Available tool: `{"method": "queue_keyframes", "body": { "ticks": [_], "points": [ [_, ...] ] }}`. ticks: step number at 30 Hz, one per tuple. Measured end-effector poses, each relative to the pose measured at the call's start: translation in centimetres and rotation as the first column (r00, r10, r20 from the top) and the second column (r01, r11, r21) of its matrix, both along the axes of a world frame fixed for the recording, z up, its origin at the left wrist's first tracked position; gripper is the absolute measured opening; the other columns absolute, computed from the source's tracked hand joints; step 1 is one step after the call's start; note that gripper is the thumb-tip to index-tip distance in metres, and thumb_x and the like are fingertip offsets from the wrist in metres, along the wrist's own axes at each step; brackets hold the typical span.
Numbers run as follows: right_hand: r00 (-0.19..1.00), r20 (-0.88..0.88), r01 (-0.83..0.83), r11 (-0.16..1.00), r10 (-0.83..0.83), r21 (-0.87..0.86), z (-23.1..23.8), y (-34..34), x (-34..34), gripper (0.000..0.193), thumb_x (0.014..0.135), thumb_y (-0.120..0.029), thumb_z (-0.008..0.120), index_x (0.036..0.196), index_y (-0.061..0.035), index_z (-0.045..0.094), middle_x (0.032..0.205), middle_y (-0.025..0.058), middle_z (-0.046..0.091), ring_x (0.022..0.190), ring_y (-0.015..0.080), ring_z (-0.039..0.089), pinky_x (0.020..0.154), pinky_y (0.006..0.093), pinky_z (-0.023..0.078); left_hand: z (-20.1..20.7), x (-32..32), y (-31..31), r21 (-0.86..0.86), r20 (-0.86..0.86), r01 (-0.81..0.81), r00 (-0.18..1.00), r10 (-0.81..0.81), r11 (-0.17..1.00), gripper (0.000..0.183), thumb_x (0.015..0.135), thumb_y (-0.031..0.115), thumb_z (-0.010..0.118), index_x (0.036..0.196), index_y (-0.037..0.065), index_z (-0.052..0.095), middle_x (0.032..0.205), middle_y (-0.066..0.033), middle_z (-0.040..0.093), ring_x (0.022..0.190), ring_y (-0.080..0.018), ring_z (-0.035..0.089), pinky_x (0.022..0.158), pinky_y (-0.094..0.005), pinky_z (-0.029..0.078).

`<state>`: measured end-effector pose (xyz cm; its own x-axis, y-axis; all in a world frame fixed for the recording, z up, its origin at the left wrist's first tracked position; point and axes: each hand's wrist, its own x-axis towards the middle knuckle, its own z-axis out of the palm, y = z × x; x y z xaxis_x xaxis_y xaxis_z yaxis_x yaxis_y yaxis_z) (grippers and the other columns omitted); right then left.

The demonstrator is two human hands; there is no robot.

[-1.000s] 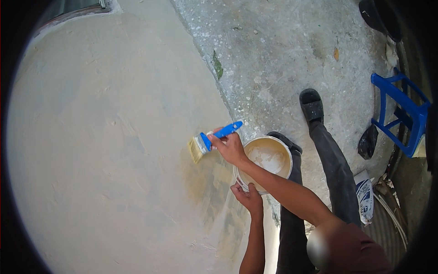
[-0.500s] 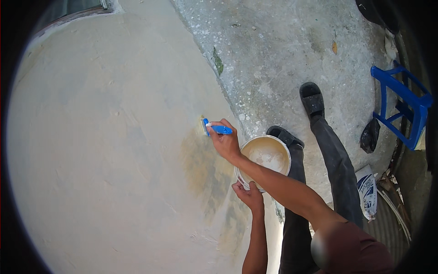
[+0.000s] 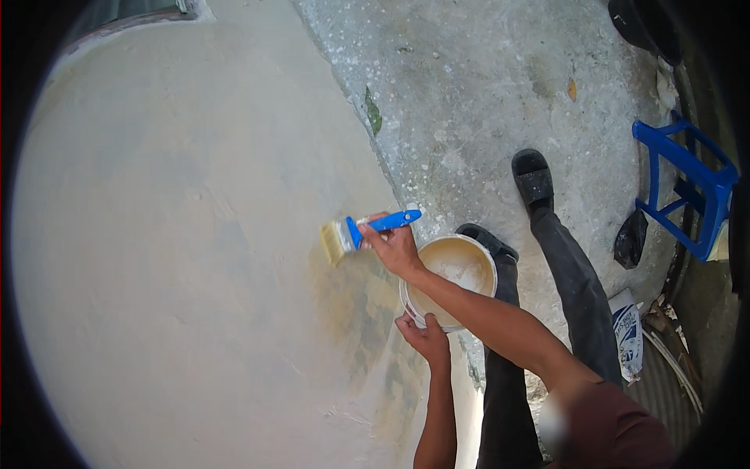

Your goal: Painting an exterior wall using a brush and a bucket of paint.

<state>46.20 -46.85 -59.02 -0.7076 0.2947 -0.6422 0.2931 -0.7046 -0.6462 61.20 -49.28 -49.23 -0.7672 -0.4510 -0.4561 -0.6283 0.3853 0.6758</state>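
Observation:
A wide paintbrush [image 3: 351, 229] with a blue handle and pale yellow bristles is held in my right hand [image 3: 394, 248], fingers closed round its handle. The bristles lie at the beige wall [image 3: 195, 234], over the top of a yellowish-brown damp-looking patch; whether they touch it I cannot tell. My left hand [image 3: 428, 340] grips the rim of a round white bucket [image 3: 483, 262] at its lower side. Creamy, pale residue coats the inside of the bucket. My right forearm crosses over the bucket and hides part of it.
Concrete floor [image 3: 461, 117], speckled with white, runs along the wall. My feet in black slippers [image 3: 534, 176] stand there. To the right are a blue plastic stool [image 3: 691, 168], a black plastic bag [image 3: 630, 237] and a white printed sack [image 3: 627, 340]. A window corner [image 3: 117, 27] shows at upper left.
The brush has swung so its bristles now face down-left and its handle points right, more fully in view. My right hand has shifted slightly right. The left hand and bucket have barely moved.

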Motion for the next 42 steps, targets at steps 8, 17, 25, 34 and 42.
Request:
{"method": "queue_keyframes", "body": {
  "ticks": [8,17,25,34,42],
  "points": [
    [0.933,0.258,0.103,0.873,-0.251,0.477,-5.4,0.4,-0.4,0.011,0.082,-0.012,0.070,0.086,-0.0024,0.068,0.083,0.0125,0.067,0.073,0.0262,0.067,0.065,0.0349,0.051,-2.0,1.1,0.0,0.035,0.039,0.012,0.999,-0.013,0.999,0.025,0.074,-0.008,0.051,0.093,0.002,0.039,0.093,-0.0078,0.043,0.092,-0.0165,0.045,0.088,-0.0281,0.038],
    [0.996,-0.075,-0.053,0.990,0.043,-0.128,4.4,2.6,-0.3,0.021,0.087,-0.017,0.069,0.096,0.0011,0.064,0.085,0.0080,0.066,0.074,0.0165,0.065,0.063,0.0291,0.054,-0.2,0.4,-1.6,-0.004,0.002,0.154,0.988,-0.154,0.988,0.026,0.074,-0.009,0.051,0.095,0.000,0.040,0.095,-0.0099,0.045,0.096,-0.0183,0.047,0.092,-0.0302,0.038],
    [0.999,0.042,0.001,0.933,0.015,-0.360,0.5,3.4,-1.1,0.023,0.088,-0.014,0.069,0.103,0.0008,0.059,0.087,0.0089,0.067,0.076,0.0159,0.067,0.067,0.0281,0.059,-0.4,-0.4,-0.9,0.049,-0.013,0.142,0.990,-0.142,0.989,0.026,0.075,-0.010,0.052,0.096,0.000,0.040,0.099,-0.0123,0.048,0.099,-0.0190,0.050,0.093,-0.0311,0.039],
    [0.989,0.115,0.059,0.960,-0.094,0.275,-5.8,2.6,-1.1,0.013,0.082,-0.012,0.071,0.088,-0.0013,0.068,0.083,0.0098,0.069,0.071,0.0151,0.066,0.067,0.0289,0.053,-2.5,-1.1,0.3,-0.027,0.056,0.188,0.981,-0.187,0.982,0.026,0.074,-0.009,0.051,0.094,0.001,0.038,0.097,-0.0105,0.045,0.097,-0.0184,0.047,0.091,-0.0287,0.037],
    [0.971,-0.151,-0.140,0.953,0.186,0.268,5.4,4.1,-3.1,0.009,0.084,-0.011,0.069,0.088,-0.0037,0.068,0.079,0.0069,0.062,0.075,0.0166,0.064,0.066,0.0300,0.049,-1.5,-1.1,0.2,-0.055,0.007,0.271,0.962,-0.271,0.961,0.026,0.080,-0.002,0.063,0.093,0.003,0.040,0.093,-0.0057,0.042,0.091,-0.0156,0.041,0.086,-0.0287,0.037]
  ]
}}
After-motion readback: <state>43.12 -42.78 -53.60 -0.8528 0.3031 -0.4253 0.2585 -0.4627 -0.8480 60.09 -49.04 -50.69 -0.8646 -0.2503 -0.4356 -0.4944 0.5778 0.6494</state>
